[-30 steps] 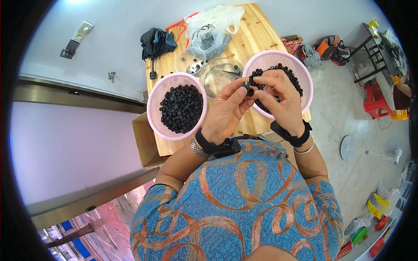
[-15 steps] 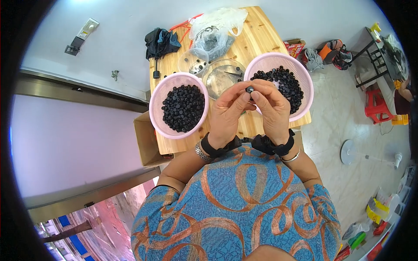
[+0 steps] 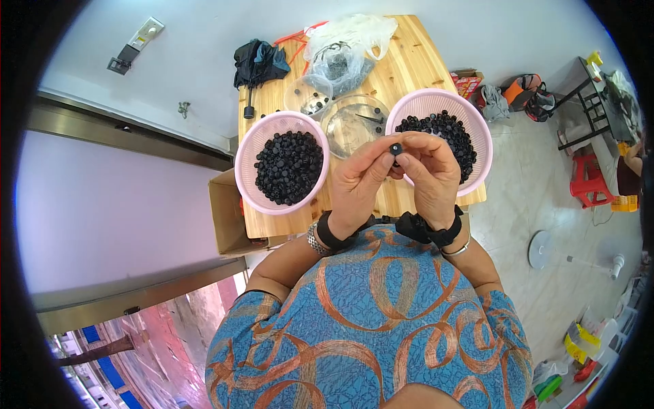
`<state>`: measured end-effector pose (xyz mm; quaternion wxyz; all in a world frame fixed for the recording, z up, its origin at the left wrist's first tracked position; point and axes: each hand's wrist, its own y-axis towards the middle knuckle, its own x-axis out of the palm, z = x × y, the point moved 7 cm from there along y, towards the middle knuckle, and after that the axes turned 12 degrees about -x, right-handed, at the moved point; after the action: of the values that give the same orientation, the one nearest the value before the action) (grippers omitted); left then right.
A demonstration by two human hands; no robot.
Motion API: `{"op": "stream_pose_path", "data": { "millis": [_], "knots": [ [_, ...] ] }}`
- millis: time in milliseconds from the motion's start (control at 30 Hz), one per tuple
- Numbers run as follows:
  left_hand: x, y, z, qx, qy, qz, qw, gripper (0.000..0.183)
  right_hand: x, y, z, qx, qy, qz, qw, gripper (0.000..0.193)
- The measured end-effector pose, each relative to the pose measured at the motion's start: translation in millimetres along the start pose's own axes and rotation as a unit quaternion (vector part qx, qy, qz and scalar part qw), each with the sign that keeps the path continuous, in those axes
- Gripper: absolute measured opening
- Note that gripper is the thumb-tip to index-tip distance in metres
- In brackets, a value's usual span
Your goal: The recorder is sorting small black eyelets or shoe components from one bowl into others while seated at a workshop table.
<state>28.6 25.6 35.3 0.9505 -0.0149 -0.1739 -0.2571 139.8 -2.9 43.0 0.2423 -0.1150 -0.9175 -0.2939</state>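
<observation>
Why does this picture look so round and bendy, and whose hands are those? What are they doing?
Those are a person's own left hand and right hand; there's no robot. The camera is worn on their head, looking down, so you see their blue patterned shirt below. Its wide fisheye lens bends straight edges.

On the wooden table stand a left pink basket and a right pink basket, both holding many small black pieces. A plastic bag lies farther back. The fingertips of both hands pinch one black piece.
</observation>
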Motion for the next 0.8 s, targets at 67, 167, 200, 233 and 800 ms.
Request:
{"op": "stream_pose_path", "data": {
  "millis": [67, 167, 200, 233, 800],
  "knots": [
    [0.8, 0.4, 2.5, 0.009, 0.024, 0.007, 1.000, 0.030, 0.2, -0.5, 1.8, 0.031, 0.025, 0.019, 0.999, 0.020],
    [3.9, 2.8, 11.3, 0.030, 0.056, 0.032, 0.997, 0.025, 1.0, -0.1, 3.6, 0.047, 0.014, 0.020, 0.999, 0.022],
    [5.0, 3.6, 14.4, 0.040, 0.062, 0.037, 0.997, 0.025, 2.0, 0.8, 2.7, 0.033, 0.003, 0.017, 0.999, 0.023],
    [5.2, 4.2, 16.5, 0.050, 0.069, 0.042, 0.996, 0.025, 2.5, 1.4, 1.5, 0.020, -0.008, 0.013, 1.000, 0.024],
    [-24.7, 23.4, 8.5, -0.101, -0.017, 0.013, 0.995, 0.025, -14.7, 20.3, 0.2, -0.093, -0.021, 0.020, 0.995, 0.024]
  ]
}}
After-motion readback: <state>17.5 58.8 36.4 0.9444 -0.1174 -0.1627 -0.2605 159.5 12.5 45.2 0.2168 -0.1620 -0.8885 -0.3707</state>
